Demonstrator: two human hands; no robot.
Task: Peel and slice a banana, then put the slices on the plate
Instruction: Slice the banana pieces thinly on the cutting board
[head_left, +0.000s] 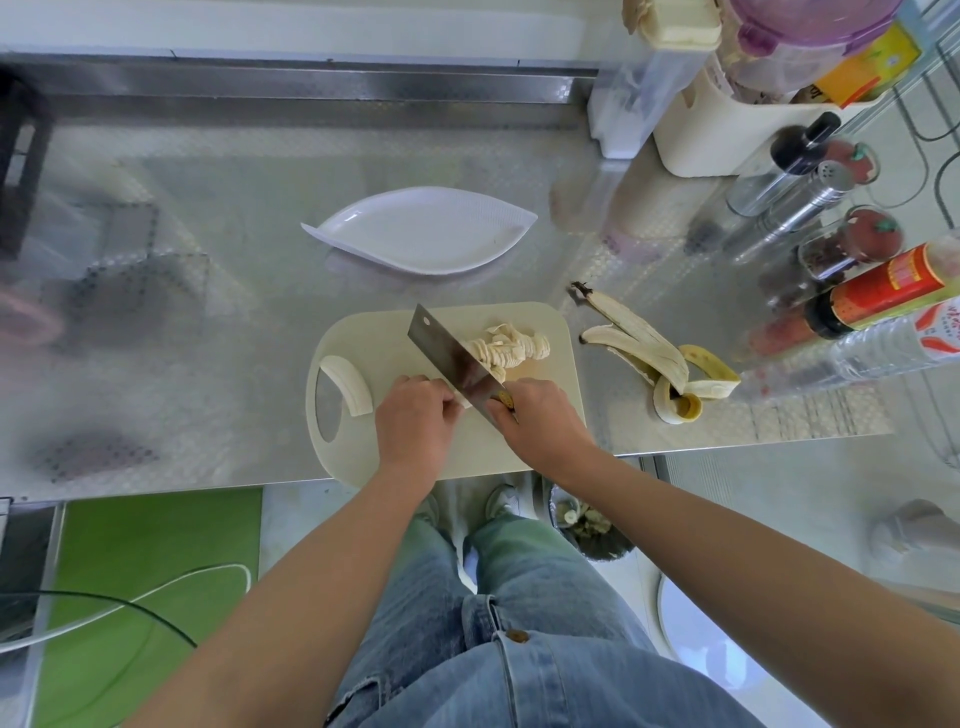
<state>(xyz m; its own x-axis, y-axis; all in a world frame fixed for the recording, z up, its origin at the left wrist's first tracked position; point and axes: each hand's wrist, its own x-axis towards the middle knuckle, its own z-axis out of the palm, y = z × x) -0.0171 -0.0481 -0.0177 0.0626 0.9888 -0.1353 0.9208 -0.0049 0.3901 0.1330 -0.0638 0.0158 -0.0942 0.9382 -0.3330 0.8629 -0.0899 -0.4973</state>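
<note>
Where steel cleaver (457, 361) meets banana (465, 403), round pale slices (511, 348) lie.

The person's right hand (540, 415) is gripping the handle of a cleaver (452, 358), its blade standing edge-down on the cutting board (384, 332) against a heap of banana slices (511, 348). The left hand (413, 415) is curling over the banana end (464, 404) beside the blade. A peeled banana half (348, 387) is lying at the board's left end. The white plate (421, 234) is sitting on the counter (208, 208) beyond the board, and the peel (649, 343) is lying to the board's right.
</note>
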